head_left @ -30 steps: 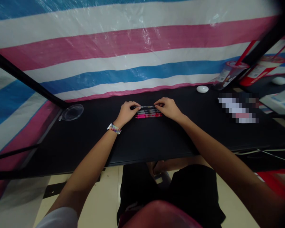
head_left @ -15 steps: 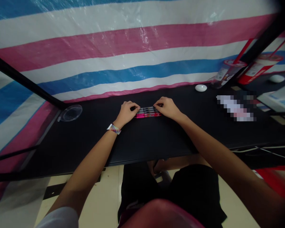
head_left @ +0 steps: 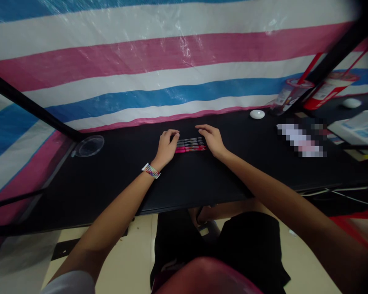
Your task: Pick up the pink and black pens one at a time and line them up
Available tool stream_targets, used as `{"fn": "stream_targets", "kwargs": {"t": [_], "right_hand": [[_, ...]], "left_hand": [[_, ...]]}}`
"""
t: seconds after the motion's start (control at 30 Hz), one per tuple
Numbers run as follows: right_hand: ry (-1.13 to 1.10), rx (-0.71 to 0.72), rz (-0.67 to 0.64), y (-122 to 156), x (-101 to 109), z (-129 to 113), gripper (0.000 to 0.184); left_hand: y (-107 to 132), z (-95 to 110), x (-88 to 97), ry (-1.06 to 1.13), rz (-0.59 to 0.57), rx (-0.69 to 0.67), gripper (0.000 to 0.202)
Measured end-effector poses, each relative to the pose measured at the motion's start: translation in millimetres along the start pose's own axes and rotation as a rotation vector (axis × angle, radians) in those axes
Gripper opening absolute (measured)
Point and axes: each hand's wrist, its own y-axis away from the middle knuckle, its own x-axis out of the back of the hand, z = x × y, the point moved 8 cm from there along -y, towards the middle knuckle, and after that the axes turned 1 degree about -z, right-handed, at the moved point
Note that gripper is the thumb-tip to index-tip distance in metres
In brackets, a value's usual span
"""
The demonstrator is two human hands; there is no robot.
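Note:
Several pens (head_left: 190, 143) lie side by side in a tight row on the black table, dark-and-clear ones at the back and pink-red ones at the front. My left hand (head_left: 168, 145), with a woven multicoloured band (head_left: 151, 170) on its wrist, is at the left ends of the pens with thumb and fingers apart. At the right ends, my right hand (head_left: 211, 139) is open, its fingers stretched toward the left above the pens' back edge. Neither hand grips a pen. The left hand's palm side hides some pen tips.
A round clear plastic lid (head_left: 90, 145) lies at the left. To the right are a white computer mouse (head_left: 257, 114), a drink cup with a red straw (head_left: 290, 96), a red-and-white cup (head_left: 329, 92) and a blurred-out item (head_left: 300, 141). A striped sheet (head_left: 171, 73) hangs behind the table (head_left: 184, 179).
Both hands have let go of the pens' ends; the fingers have opened. The right hand's fingers now reach out beyond the back of the row. The view has shifted slightly.

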Motion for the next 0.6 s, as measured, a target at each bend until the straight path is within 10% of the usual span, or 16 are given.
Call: {"fn": "stream_targets", "kwargs": {"t": [0.4,0.6], "right_hand": [[-0.046,-0.027,-0.042,1.4,-12.4,-4.6,0.030],[0.063,0.145,-0.076,7.9,-8.4,-27.0,0.021]], "left_hand": [[1.5,9.3,-12.6,0.136,-0.028,0.047,0.018],[27.7,83.2,-6.2,-0.269,-0.115,-0.566,0.020]]}}
